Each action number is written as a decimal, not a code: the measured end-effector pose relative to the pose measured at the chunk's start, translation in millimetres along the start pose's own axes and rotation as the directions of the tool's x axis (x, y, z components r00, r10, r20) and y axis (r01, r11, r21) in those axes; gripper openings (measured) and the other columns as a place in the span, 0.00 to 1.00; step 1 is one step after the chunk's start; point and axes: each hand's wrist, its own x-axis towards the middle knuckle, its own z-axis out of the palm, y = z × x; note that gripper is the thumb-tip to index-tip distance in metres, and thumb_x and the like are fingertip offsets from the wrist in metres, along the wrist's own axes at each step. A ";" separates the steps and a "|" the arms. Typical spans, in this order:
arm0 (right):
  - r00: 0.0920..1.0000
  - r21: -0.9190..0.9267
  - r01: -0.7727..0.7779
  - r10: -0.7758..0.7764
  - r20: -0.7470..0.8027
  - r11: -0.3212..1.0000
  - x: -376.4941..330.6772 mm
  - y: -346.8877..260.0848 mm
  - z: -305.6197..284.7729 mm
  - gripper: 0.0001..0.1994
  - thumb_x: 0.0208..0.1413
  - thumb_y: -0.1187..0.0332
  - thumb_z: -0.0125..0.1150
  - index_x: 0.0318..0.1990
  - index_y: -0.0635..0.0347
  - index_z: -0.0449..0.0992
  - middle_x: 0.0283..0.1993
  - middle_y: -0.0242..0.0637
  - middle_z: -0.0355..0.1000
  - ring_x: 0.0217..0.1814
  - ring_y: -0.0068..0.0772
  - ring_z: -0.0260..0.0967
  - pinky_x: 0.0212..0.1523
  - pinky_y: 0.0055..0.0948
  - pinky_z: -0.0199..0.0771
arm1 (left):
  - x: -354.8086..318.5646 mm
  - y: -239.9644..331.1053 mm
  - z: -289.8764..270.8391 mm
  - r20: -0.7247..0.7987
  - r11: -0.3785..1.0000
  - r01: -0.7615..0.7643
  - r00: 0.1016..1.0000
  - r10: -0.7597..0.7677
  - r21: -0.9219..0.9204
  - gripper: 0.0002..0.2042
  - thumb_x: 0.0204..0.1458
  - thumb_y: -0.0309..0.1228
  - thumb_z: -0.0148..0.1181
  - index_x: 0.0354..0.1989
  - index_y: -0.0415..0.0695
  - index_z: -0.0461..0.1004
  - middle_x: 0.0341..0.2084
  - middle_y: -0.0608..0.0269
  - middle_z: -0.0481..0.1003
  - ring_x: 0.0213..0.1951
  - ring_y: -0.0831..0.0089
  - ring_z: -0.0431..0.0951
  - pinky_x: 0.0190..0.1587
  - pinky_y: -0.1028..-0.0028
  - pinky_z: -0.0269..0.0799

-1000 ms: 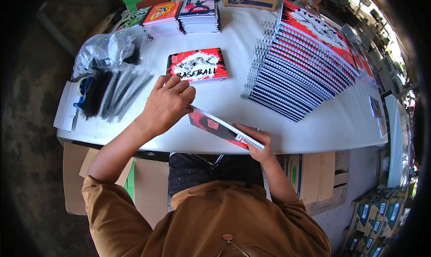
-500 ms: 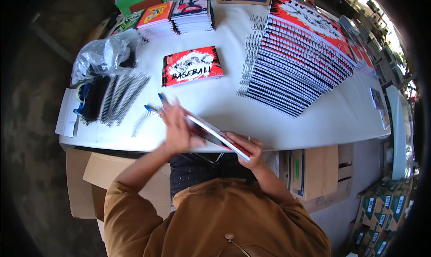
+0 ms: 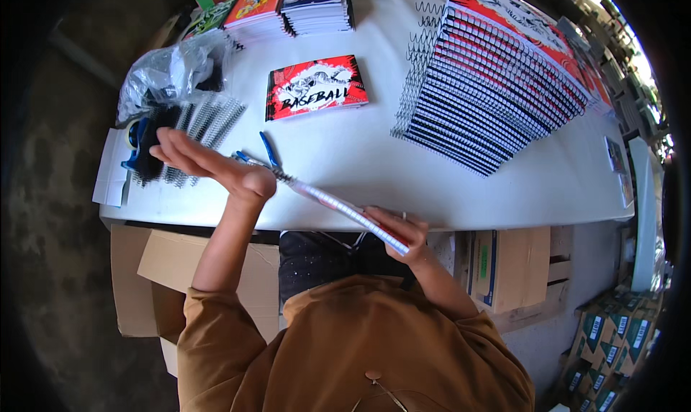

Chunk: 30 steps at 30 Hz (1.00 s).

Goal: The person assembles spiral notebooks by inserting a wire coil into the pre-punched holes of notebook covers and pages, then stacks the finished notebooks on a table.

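Observation:
My right hand (image 3: 404,233) grips the lower end of a thin notebook (image 3: 345,209), held edge-on above the table's front edge. Wire loops show along its spine, and a short length of coil (image 3: 285,177) sticks out at the far end. My left hand (image 3: 209,166) is raised to the left of the notebook, fingers stretched out, with nothing in it. Just beyond the notebook's tip lie pliers with blue handles (image 3: 269,150). Loose spiral coils (image 3: 219,120) lie behind my left hand, partly hidden by it.
A red sports-cover book (image 3: 317,89) lies mid-table. Coil-bound notebooks (image 3: 482,95) fan out in a tall stack at right. Book stacks (image 3: 313,9) stand at the back, beside a plastic bag (image 3: 173,77). A tape dispenser (image 3: 133,142) sits at left. Cardboard boxes (image 3: 515,268) are below.
My left hand has left the notebook and moved up and left, fingers straightened. The curved coil trailing near it has gone from that spot. My right hand still holds the notebook.

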 end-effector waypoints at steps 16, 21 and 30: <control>0.998 -0.059 0.034 -0.037 -0.051 0.998 -5.6 7.9 3.7 0.15 0.43 0.78 0.60 0.42 0.63 0.76 0.40 0.42 0.75 0.37 0.38 0.74 0.38 0.30 0.73 | 23.2 27.5 -18.6 -0.143 0.976 -0.210 0.969 0.201 -0.049 0.54 0.38 0.73 0.41 0.63 0.36 0.44 0.61 0.38 0.45 0.64 0.48 0.41 0.60 0.43 0.32; 0.999 -0.053 0.010 -0.012 -0.048 0.999 -5.1 7.5 9.5 0.10 0.48 0.78 0.55 0.39 0.67 0.76 0.34 0.43 0.76 0.32 0.37 0.74 0.36 0.27 0.73 | 26.6 34.1 -4.2 0.002 0.986 -0.043 0.999 0.044 -0.163 0.56 0.38 0.72 0.42 0.64 0.34 0.39 0.61 0.35 0.44 0.62 0.37 0.44 0.60 0.41 0.26; 0.934 0.390 -0.355 0.342 0.105 0.849 14.1 -0.3 2.0 0.16 0.47 0.81 0.57 0.46 0.64 0.74 0.41 0.38 0.75 0.39 0.25 0.72 0.41 0.24 0.71 | 105.0 20.8 -39.8 -0.069 0.966 -0.051 0.997 0.035 -0.254 0.20 0.39 0.44 0.65 0.13 0.45 0.62 0.11 0.66 0.60 0.12 0.70 0.60 0.15 0.71 0.52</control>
